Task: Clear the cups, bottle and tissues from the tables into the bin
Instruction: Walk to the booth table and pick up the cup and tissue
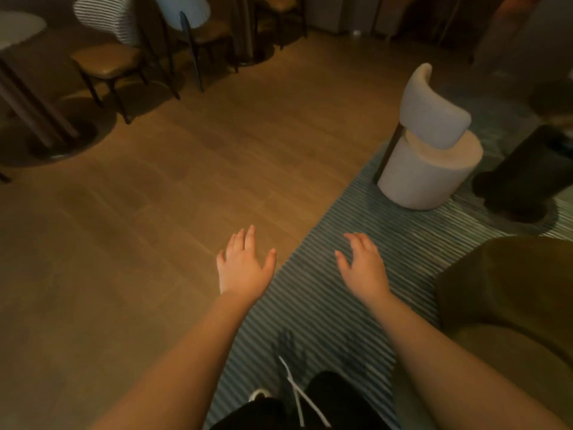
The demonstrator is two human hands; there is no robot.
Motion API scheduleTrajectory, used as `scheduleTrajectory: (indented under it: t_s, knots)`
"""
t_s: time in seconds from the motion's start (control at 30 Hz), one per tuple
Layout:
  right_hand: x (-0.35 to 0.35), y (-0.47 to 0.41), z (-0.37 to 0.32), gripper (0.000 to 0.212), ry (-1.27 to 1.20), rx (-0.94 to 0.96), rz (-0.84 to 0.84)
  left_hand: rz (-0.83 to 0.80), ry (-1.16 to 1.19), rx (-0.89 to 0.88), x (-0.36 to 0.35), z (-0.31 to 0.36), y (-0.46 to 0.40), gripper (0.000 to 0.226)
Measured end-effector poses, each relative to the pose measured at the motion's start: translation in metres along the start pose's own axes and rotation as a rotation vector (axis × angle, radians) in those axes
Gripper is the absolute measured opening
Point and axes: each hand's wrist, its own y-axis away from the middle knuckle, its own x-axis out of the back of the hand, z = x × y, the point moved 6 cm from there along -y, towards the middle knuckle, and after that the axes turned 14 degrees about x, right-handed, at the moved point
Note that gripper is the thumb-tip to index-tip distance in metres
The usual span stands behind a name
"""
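Reaching forward, palms down, two bare hands hang in the air over the floor with nothing in them. The left hand (pixel 245 265) has its fingers straight and slightly spread, thumb held out to the side, above a wooden floor (pixel 161 212). The right hand (pixel 362 265) has relaxed, loosely fanned fingers and hovers over a blue-green striped rug (pixel 325 290), whose edge runs diagonally between the two hands. The hands are near each other but not touching.

None of the cups, bottle or tissues, nor a bin, can be made out anywhere in the view.

On the rug's far part stands a pale round upholstered chair (pixel 428 156) with a curved backrest. Just beside it on the right is a dark, blurred shape I cannot identify. An olive-brown cushioned seat (pixel 511 299) fills the right edge, close to the right forearm. In the far-left corner a pale table top (pixel 18 26) sits on a dark pedestal, with brown-seated, dark-legged chairs (pixel 105 60) ranged beside it along the far edge of the wooden floor. At the near edge, dark trousers and a white drawstring (pixel 297 395) show.
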Motion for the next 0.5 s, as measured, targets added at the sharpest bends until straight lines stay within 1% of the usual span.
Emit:
scheduleTrajectory:
  t_s: [0.1, 0.23, 0.37, 0.5]
  knots:
    - [0.007, -0.079, 0.023, 0.048, 0.01, -0.035, 0.02, -0.027, 0.003, -0.044, -0.013, 0.041, -0.081, 0.072]
    - [0.008, -0.197, 0.071, 0.047, -0.01, -0.052, 0.091, -0.033, -0.004, -0.09, -0.047, 0.107, -0.197, 0.073]
    - [0.024, -0.347, 0.139, 0.048, 0.0, -0.072, 0.098, -0.048, 0.005, -0.109, -0.082, 0.193, -0.327, 0.077]
    - [0.062, -0.491, 0.205, 0.048, 0.031, -0.081, 0.066, -0.07, -0.002, -0.098, -0.101, 0.29, -0.45, 0.072]
